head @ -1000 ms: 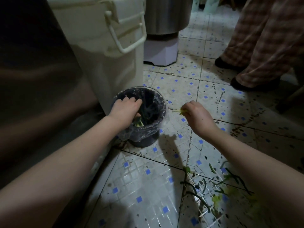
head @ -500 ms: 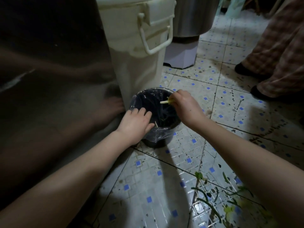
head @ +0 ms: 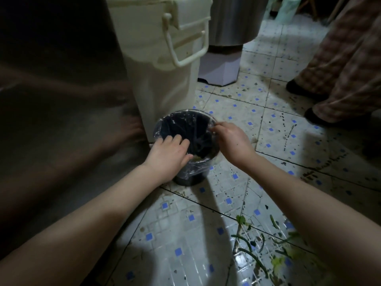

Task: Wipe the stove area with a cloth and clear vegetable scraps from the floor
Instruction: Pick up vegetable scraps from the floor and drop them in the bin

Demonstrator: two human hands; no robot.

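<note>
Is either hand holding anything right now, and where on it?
The right hand seems to pinch the liner at the right rim of the bin. The left hand lies flat on the near rim, holding nothing.

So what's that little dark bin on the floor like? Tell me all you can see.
The bin is small, round and dark, standing upright on the tiled floor beside a tall cream container. A clear crinkled plastic liner is folded over its rim. The left hand rests open on the near rim, fingers over the opening; the right hand has curled fingers touching the liner at the right rim. A pale scrap shows inside.
</note>
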